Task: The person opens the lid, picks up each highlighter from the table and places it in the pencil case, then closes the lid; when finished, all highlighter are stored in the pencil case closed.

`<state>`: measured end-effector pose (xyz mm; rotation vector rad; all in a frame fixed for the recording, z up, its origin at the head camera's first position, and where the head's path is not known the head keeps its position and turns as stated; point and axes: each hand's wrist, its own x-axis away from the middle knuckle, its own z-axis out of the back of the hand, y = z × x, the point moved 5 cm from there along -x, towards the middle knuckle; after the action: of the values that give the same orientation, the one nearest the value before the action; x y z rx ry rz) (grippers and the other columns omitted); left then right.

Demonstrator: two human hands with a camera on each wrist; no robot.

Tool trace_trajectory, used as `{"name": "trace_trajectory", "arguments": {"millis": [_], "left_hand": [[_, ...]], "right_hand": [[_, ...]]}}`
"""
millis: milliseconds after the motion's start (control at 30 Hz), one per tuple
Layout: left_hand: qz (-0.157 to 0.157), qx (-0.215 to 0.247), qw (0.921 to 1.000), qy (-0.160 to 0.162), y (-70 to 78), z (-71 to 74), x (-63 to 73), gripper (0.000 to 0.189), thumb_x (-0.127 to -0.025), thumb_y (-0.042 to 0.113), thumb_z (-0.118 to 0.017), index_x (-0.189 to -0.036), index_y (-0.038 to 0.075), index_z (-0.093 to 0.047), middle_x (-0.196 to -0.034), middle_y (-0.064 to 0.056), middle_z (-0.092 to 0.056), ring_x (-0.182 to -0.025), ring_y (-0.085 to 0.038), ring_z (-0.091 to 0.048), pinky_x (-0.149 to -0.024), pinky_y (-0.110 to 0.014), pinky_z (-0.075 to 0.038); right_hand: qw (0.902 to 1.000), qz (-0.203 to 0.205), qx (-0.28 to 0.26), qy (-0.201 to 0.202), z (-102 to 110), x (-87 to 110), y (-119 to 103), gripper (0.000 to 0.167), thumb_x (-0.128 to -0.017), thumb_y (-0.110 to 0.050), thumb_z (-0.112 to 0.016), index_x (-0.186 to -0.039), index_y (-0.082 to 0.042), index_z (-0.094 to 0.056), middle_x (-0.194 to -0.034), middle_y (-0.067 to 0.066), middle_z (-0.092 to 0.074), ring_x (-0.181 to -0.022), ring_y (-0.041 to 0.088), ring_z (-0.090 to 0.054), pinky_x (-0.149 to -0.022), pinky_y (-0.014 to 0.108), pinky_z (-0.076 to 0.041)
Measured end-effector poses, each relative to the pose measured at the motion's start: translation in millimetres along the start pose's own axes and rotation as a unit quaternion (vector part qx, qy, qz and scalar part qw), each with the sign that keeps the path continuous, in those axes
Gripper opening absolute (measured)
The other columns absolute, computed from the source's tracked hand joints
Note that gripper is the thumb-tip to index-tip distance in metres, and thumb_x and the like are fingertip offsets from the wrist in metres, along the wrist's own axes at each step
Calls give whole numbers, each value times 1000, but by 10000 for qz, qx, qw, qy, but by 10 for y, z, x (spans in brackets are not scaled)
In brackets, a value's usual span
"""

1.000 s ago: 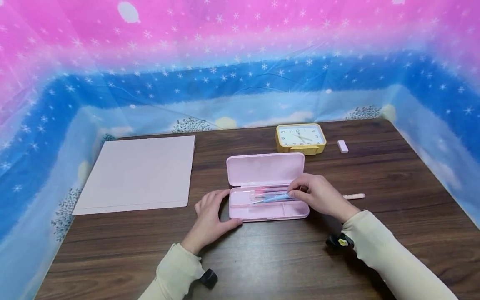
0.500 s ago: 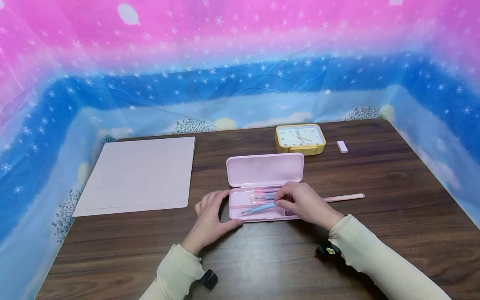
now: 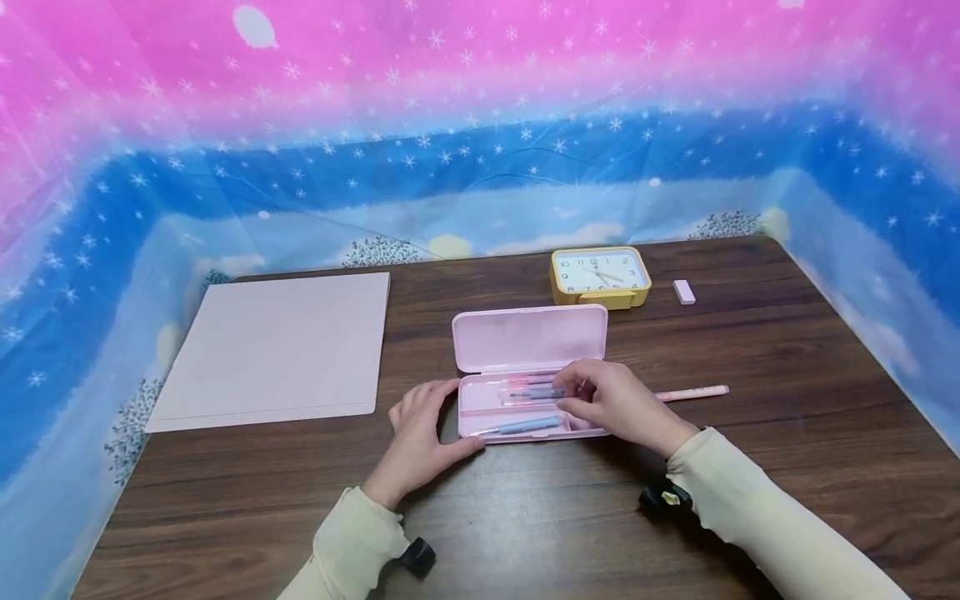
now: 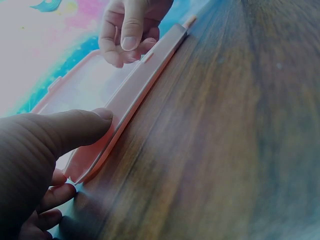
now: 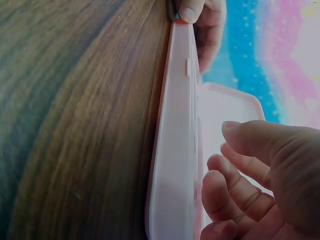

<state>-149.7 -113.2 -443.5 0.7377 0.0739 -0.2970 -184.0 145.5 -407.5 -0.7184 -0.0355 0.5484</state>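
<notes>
An open pink pencil case [image 3: 510,436] lies on the table, its lid [image 3: 529,340] raised at the back. My left hand [image 3: 422,442] grips the left end, with its thumb [image 4: 82,131] on the front corner and its fingers round the far side. A light blue pen [image 3: 529,425] lies in the front compartment. Several pens [image 3: 534,392] fill the rear one, partly covered by my right hand [image 3: 622,406]. That hand hovers over the case's right half with loosely bent fingers; in the right wrist view, thumb and fingers [image 5: 245,187] are apart with nothing between them.
A pale pink pen [image 3: 697,392] lies on the table, sticking out past my right hand. Behind the case stands a yellow clock [image 3: 600,275], with a small eraser [image 3: 684,292] to its right. A large pale board [image 3: 277,350] lies at left.
My right hand has carried the light blue pen forward from above the rear pens, laid it in the front compartment and let go, then shifted back a little. The left hand stays put.
</notes>
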Motion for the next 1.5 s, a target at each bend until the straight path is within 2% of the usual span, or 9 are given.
{"name": "trace_trajectory", "arguments": {"millis": [200, 433, 700, 900, 1033, 1267, 1400, 1500], "left_hand": [[-24, 35, 10000, 10, 16, -6, 2, 82, -74, 44, -82, -142, 14, -49, -137, -9, -53, -134, -32, -37, -101, -51, -21], [-21, 41, 10000, 2, 28, -4, -13, 82, -74, 44, -82, -142, 14, -49, -137, -9, -53, -134, -33, -36, -101, -51, -20], [5, 28, 10000, -20, 31, 6, -18, 82, -75, 45, -82, -143, 13, -48, -138, -10, -53, -135, -33, -36, -101, -51, -20], [-26, 19, 10000, 10, 37, 18, -24, 82, -74, 44, -82, -143, 13, -48, -138, -10, -53, -134, -33, -36, -101, -52, -20], [-38, 4, 10000, 22, 30, 15, -31, 81, -75, 44, -82, -142, 13, -49, -137, -9, -53, -134, -33, -37, -101, -52, -21], [-28, 0, 10000, 15, 26, 15, -30, 81, -75, 44, -82, -142, 14, -49, -138, -9, -53, -133, -32, -37, -101, -52, -21], [-36, -2, 10000, 4, 22, 13, -26, 81, -75, 44, -82, -142, 14, -49, -138, -9, -53, -134, -32, -37, -101, -52, -21], [-17, 4, 10000, -15, 19, 12, -18, 81, -75, 44, -82, -142, 14, -48, -137, -9, -53, -134, -33, -37, -101, -52, -21]], "right_hand": [[9999, -21, -156, -26, 84, 22, 40, 22, -86, -11, -75, -107, -12, -69, -84, -7, -65, -76, 6, -59, -70, 27, -51], [9989, -112, -446, -1, 327, 113, 130, 28, -87, -14, -75, -114, -11, -66, -87, -5, -64, -73, 9, -57, -65, 25, -49], [9989, -408, -110, 178, 686, 308, 374, 23, -91, -22, -72, -112, -15, -66, -87, -5, -65, -74, 9, -59, -65, 26, -49], [9978, -528, 208, 352, 942, 486, 588, 23, -91, -20, -71, -113, -13, -65, -87, -4, -65, -72, 8, -58, -63, 26, -48], [9953, -814, 360, 394, 1076, 613, 801, 24, -92, -22, -71, -114, -13, -65, -88, -2, -66, -71, 8, -57, -61, 25, -46], [9889, -1435, 309, 216, 1235, 846, 1173, 28, -94, -26, -67, -119, -13, -64, -94, 3, -66, -74, 9, -59, -62, 25, -48], [9838, -1761, 343, 54, 1278, 966, 1354, 31, -94, -29, -67, -120, -12, -63, -95, 5, -65, -73, 11, -58, -63, 25, -48], [9825, -1815, 403, -59, 1271, 1011, 1439, 29, -94, -29, -68, -117, -12, -65, -93, 4, -63, -71, 10, -55, -62, 25, -45]]}}
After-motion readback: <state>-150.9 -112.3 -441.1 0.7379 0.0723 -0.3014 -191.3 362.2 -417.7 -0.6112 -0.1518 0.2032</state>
